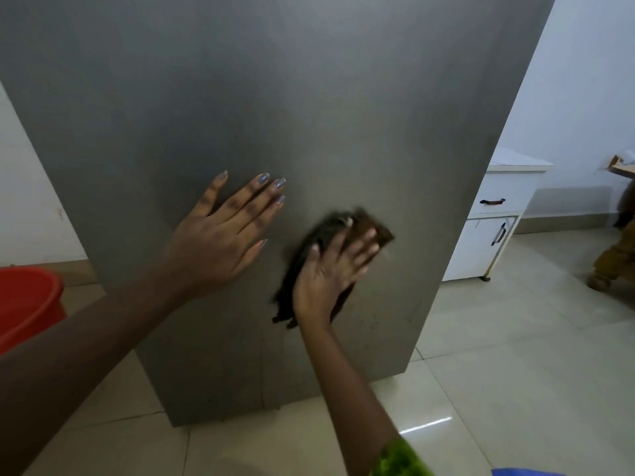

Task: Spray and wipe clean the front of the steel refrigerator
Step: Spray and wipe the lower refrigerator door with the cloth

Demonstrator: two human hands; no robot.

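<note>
Against steel refrigerator front (275, 97), brace with left hand (220, 235) laid flat, fingers straight; wipe with dark cloth (323, 231), long axis slanting up-right, pinned under outstretched right hand (330, 273) just right of and below left, probably working downward next.

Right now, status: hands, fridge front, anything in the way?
Left hand flat on the refrigerator front, fingers spread. Right hand presses dark cloth to the steel, blurred. Red bucket at left, off the panel.
</note>
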